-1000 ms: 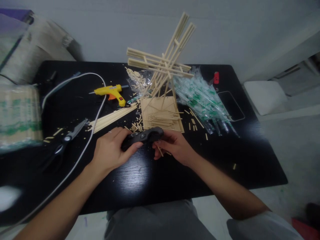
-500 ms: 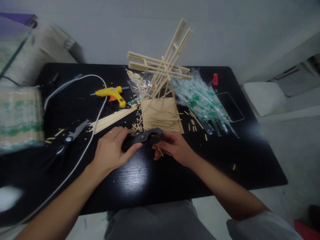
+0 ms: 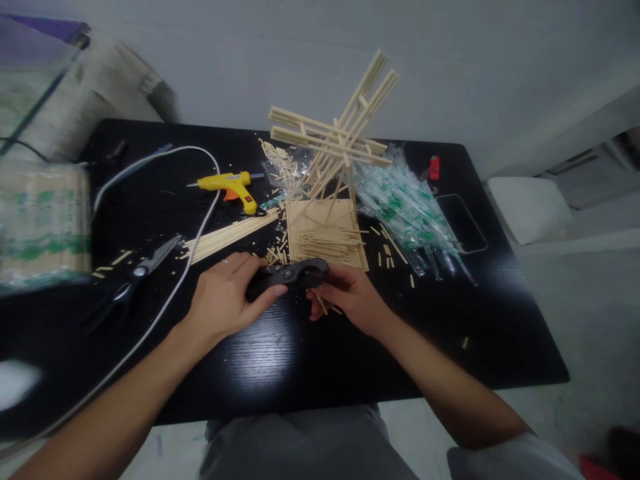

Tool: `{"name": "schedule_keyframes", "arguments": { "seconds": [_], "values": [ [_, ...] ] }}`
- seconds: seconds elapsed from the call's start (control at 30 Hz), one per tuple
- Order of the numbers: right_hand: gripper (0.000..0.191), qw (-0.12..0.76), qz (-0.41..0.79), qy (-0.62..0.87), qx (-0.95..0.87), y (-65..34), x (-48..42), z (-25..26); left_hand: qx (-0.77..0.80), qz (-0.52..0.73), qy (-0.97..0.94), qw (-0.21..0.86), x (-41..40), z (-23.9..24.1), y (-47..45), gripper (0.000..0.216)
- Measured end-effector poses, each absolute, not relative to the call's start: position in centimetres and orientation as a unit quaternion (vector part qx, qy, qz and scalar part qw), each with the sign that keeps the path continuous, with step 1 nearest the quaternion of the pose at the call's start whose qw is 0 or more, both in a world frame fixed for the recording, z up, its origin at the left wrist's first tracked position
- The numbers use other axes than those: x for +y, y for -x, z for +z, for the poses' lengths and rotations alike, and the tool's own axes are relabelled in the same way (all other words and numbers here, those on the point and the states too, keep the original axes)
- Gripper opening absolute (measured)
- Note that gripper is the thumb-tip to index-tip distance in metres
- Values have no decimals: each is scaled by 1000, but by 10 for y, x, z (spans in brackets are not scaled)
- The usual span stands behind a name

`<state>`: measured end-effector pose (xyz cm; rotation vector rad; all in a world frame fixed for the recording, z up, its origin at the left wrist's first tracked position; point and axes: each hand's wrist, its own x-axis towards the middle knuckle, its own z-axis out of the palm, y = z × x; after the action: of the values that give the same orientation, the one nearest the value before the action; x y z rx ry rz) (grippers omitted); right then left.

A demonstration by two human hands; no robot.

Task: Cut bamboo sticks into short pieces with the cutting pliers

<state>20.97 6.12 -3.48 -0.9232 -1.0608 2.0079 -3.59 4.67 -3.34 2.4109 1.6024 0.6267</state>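
Observation:
My left hand is closed round the handles of black pruning shears, whose curved jaws point right. At the jaws, my right hand is closed on thin wooden sticks; two short ends poke out below its fingers. Whether a stick lies between the blades is hidden. Just beyond the hands, a square stick-built base carries a pile of cut sticks. A cross-shaped stick frame rises on slanted legs behind that pile.
A yellow glue gun, long sticks and scissors lie to the left, with a white cable curving past. Wrapped stick bundles stand far left. Plastic wrappers, a phone and a red object lie right.
The view has shifted slightly, so the table's contents appear a little further right. Both hands keep the same grip on the shears and the sticks.

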Motion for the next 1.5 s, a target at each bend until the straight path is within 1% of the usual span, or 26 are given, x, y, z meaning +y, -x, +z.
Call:
{"name": "schedule_keyframes", "arguments": {
  "seconds": [0.3, 0.77, 1.1, 1.2, 1.3, 1.4, 1.5],
  "values": [
    [30, 342, 757, 364, -423, -210, 61, -36, 541, 214, -808, 94, 46, -35, 36, 46],
    [26, 341, 764, 363, -410, -210, 60, -35, 534, 219, -810, 107, 47, -34, 37, 44],
    [25, 343, 770, 351, -408, -209, 61, -36, 545, 203, -806, 108, 46, -32, 37, 52],
    [24, 342, 772, 346, -409, -209, 61, -38, 554, 206, -795, 138, 46, -32, 35, 52],
    [24, 349, 775, 334, -408, -209, 60, -39, 562, 209, -774, 204, 46, -28, 33, 48],
    [30, 357, 773, 325, -411, -209, 60, -38, 567, 225, -750, 256, 46, -24, 32, 47],
    [33, 359, 767, 326, -421, -210, 61, -36, 569, 248, -735, 273, 45, -22, 33, 48]
  ]
}}
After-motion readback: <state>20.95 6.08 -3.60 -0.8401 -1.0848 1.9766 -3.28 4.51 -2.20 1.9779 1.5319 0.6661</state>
